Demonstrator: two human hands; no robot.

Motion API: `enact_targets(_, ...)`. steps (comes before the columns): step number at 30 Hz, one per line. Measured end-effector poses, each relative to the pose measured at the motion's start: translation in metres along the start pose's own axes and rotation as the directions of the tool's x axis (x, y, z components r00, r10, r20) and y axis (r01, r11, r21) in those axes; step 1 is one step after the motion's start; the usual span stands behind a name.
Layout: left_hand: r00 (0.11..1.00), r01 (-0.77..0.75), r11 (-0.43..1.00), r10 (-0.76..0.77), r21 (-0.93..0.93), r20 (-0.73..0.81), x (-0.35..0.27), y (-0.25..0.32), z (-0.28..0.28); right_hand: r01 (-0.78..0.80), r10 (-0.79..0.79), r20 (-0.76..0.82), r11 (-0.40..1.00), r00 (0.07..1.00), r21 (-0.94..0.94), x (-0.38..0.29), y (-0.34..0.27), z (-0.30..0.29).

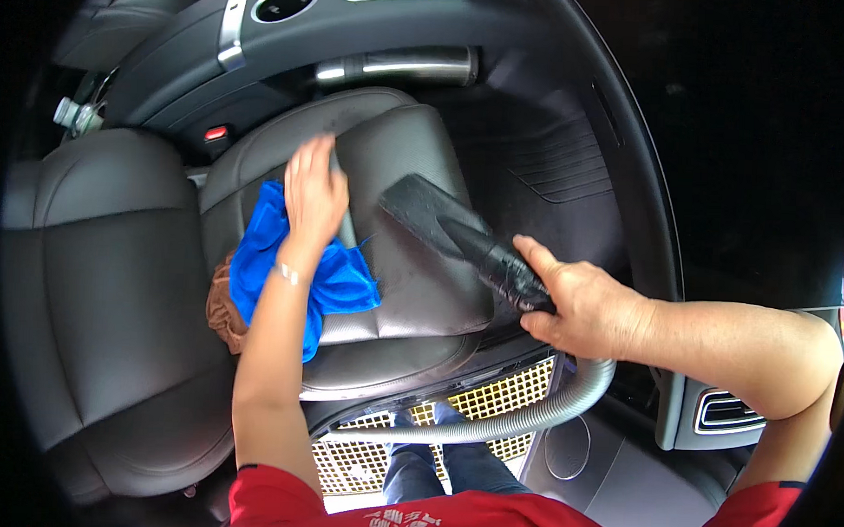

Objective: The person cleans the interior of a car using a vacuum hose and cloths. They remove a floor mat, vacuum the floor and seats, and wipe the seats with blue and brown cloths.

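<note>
My right hand [588, 307] grips the black wand of a vacuum cleaner. Its flat, wide crevice nozzle [431, 211] hangs over or rests on the front part of a dark leather car seat cushion [421, 284]; contact is unclear. A ribbed grey vacuum hose [500, 428] curves away below that hand. Blurred by motion, my left hand [315, 190] is palm down over the middle of the cushion, thumb apart, with nothing visible in it. Under my left wrist lies a crumpled blue cloth [345, 278], partly on top of a brown cloth [225, 305].
The seat backrest [127, 309] rises at left. Beyond the cushion are a red seat-belt buckle [217, 133], the centre console [185, 67] and a metal cylinder [401, 66]. A black floor mat [565, 157] fills the footwell. Yellow floor grating [349, 463] lies under my feet.
</note>
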State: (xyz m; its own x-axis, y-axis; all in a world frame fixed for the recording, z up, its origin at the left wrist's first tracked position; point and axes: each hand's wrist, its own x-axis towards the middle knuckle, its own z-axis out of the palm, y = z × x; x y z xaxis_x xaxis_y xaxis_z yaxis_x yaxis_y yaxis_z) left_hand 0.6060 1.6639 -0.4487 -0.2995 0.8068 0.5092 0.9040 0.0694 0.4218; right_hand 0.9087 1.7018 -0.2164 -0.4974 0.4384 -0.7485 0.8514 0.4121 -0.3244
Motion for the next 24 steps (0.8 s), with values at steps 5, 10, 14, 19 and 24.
enact_targets(5, 0.846, 0.318, 0.877, -0.434, 0.360, 0.309, 0.134, -0.012, 0.081, -0.061, 0.058, 0.032, 0.996, 0.998, 0.072, 0.000, -0.002, 0.004)
enact_targets(10, 0.766, 0.391, 0.787, -0.565, 0.476, 0.305, 0.202, -0.076, 0.143, -0.061, 0.036, 0.120, 0.976, 0.992, 0.209, 0.000, -0.006, -0.005)
enact_targets(14, 0.832, 0.481, 0.875, -0.475, 0.052, 0.286, 0.219, -0.142, 0.180, -0.093, 0.054, 0.164, 0.966, 0.985, 0.241, 0.002, -0.006, -0.010)
enact_targets(19, 0.768, 0.599, 0.801, -0.572, -0.005, 0.289, 0.206, -0.141, 0.172, -0.113, 0.066, 0.188, 0.961, 0.980, 0.250, 0.004, -0.011, -0.015)
enact_targets(24, 0.711, 0.675, 0.711, -0.556, -0.197, 0.430, 0.199, -0.116, 0.140, -0.112, 0.065, 0.186, 0.960, 0.980, 0.255, 0.005, -0.012, -0.014)
